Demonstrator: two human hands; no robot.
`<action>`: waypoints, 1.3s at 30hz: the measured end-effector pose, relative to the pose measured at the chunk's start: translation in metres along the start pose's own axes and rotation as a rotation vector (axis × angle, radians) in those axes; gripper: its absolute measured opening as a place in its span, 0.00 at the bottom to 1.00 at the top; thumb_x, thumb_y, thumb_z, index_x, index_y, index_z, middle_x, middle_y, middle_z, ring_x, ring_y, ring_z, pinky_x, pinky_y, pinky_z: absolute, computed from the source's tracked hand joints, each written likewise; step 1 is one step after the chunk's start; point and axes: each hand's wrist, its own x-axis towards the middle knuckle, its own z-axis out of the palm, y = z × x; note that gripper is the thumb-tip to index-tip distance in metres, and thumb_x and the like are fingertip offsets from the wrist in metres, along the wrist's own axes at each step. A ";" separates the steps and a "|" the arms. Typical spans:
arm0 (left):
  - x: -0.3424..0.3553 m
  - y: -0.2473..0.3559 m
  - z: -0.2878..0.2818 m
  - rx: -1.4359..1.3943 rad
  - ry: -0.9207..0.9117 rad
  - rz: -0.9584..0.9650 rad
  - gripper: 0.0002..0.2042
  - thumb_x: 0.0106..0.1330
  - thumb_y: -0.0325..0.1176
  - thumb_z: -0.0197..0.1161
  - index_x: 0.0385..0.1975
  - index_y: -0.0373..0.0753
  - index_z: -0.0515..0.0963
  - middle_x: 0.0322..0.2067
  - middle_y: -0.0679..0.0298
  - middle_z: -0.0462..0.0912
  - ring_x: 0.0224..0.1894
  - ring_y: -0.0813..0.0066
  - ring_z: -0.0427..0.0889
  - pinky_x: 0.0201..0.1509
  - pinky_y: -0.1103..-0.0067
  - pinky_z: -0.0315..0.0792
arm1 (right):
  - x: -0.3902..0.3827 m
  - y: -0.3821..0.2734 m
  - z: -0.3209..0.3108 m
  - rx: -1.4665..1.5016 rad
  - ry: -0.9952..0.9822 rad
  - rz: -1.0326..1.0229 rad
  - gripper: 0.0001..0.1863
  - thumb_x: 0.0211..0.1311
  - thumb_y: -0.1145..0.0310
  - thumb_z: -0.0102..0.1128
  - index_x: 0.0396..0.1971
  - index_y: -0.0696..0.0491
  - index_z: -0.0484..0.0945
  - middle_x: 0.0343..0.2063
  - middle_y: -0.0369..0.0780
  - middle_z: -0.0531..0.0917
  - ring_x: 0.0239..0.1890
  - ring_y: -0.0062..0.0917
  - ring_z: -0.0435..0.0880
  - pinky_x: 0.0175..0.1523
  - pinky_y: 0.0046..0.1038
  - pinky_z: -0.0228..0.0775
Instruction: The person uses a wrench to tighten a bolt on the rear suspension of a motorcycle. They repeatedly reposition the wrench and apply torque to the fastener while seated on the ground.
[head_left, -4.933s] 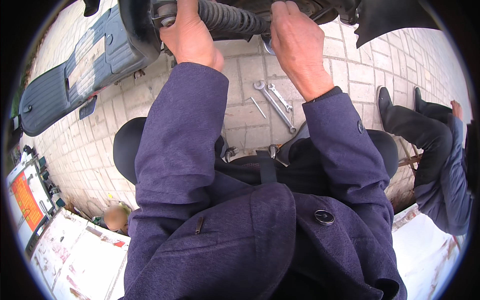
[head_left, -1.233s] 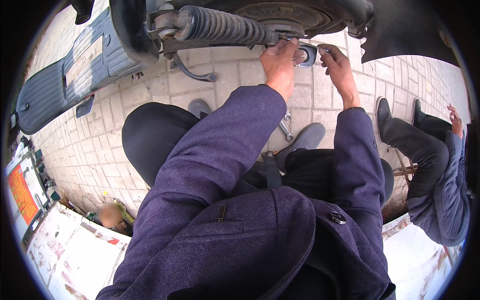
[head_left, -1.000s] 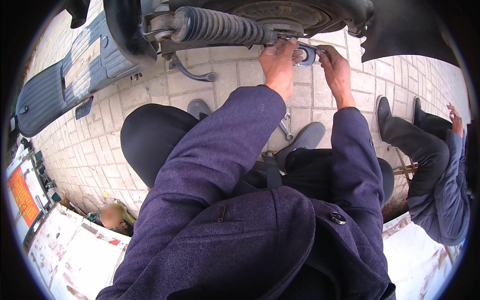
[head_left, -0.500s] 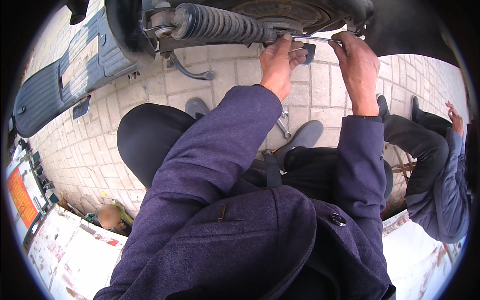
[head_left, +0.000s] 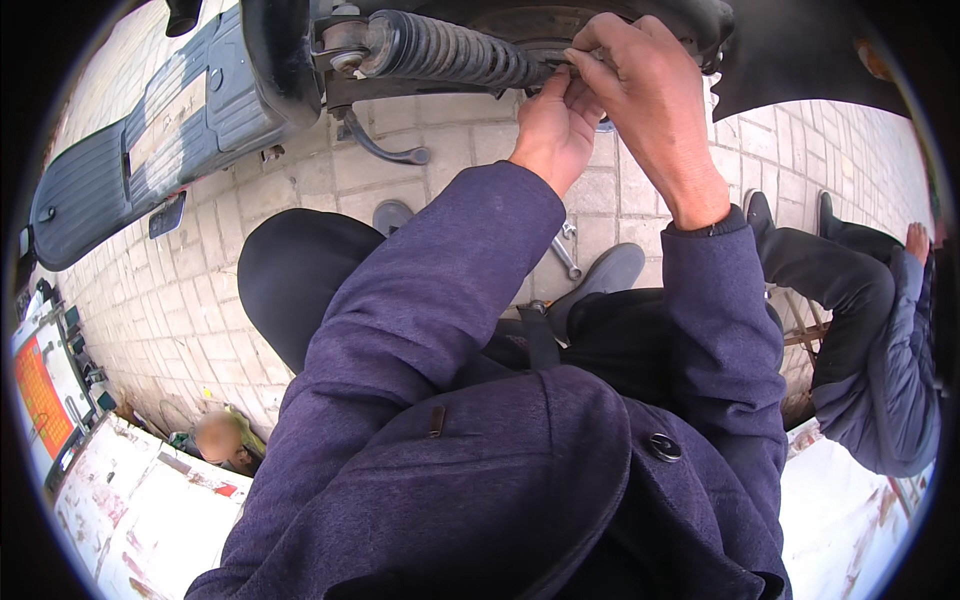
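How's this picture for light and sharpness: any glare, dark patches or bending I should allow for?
Head view: the right hand and spring look fairly sharp; the white panel at lower right is nearly washed out; the black flap at upper right shows little detail; the footboard edge curves near the dark circular rim.

Bright daylight lit the scene, washing the paving (head_left: 215,310) pale and leaving the white panel (head_left: 850,515) at the lower right nearly burnt out. Around the wheel (head_left: 530,22), deep shade swallowed detail, though the shock absorber (head_left: 450,50) kept fairly crisp coils. Light and shadow streaked the footboard (head_left: 175,115). Fisheye distortion bent straight lines toward a black, blue-fringed edge; the person (head_left: 218,437) at lower left was partly blurred.
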 end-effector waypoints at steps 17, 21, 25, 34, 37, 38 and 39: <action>0.007 0.004 -0.017 0.089 -0.084 -0.090 0.10 0.80 0.32 0.51 0.50 0.34 0.74 0.45 0.60 0.80 0.45 0.69 0.82 0.53 0.70 0.80 | -0.018 -0.013 0.039 -0.155 -0.013 0.363 0.23 0.71 0.50 0.61 0.44 0.59 0.79 0.32 0.47 0.84 0.34 0.42 0.84 0.42 0.38 0.76; 0.008 0.000 -0.017 0.018 -0.017 -0.045 0.08 0.79 0.28 0.50 0.48 0.34 0.75 0.44 0.58 0.81 0.44 0.67 0.82 0.51 0.69 0.80 | -0.035 -0.002 0.038 0.304 0.101 0.587 0.20 0.72 0.55 0.57 0.41 0.60 0.78 0.26 0.51 0.86 0.32 0.49 0.87 0.42 0.44 0.76; 0.006 -0.006 -0.025 0.065 -0.050 -0.037 0.08 0.77 0.26 0.50 0.50 0.32 0.73 0.43 0.55 0.82 0.44 0.65 0.83 0.49 0.69 0.80 | -0.063 0.008 0.051 0.369 0.056 0.619 0.19 0.70 0.59 0.57 0.48 0.61 0.79 0.31 0.52 0.88 0.38 0.48 0.88 0.45 0.41 0.77; -0.011 -0.011 -0.030 0.368 0.022 -0.094 0.07 0.78 0.27 0.52 0.51 0.36 0.73 0.49 0.54 0.84 0.50 0.62 0.84 0.55 0.66 0.78 | -0.100 0.067 0.035 0.750 -0.295 0.923 0.13 0.70 0.72 0.59 0.49 0.64 0.80 0.31 0.40 0.85 0.31 0.20 0.83 0.33 0.22 0.77; -0.007 -0.012 -0.030 0.387 0.017 -0.067 0.08 0.79 0.29 0.54 0.52 0.36 0.73 0.50 0.53 0.83 0.52 0.60 0.82 0.58 0.64 0.77 | -0.102 0.082 0.044 0.689 -0.206 0.867 0.13 0.70 0.70 0.60 0.48 0.63 0.81 0.31 0.39 0.86 0.32 0.20 0.83 0.34 0.23 0.78; -0.004 -0.012 -0.030 0.375 0.024 -0.057 0.08 0.79 0.30 0.54 0.52 0.36 0.74 0.50 0.53 0.83 0.52 0.60 0.82 0.58 0.64 0.77 | -0.104 0.084 0.049 0.655 -0.180 0.841 0.13 0.70 0.70 0.60 0.47 0.62 0.82 0.31 0.39 0.86 0.33 0.20 0.84 0.35 0.24 0.78; -0.001 -0.011 -0.031 0.363 0.031 -0.047 0.08 0.79 0.30 0.54 0.51 0.36 0.74 0.50 0.52 0.83 0.52 0.60 0.82 0.59 0.63 0.77 | -0.104 0.086 0.054 0.626 -0.155 0.804 0.12 0.70 0.69 0.61 0.47 0.61 0.82 0.31 0.39 0.86 0.33 0.20 0.84 0.35 0.24 0.78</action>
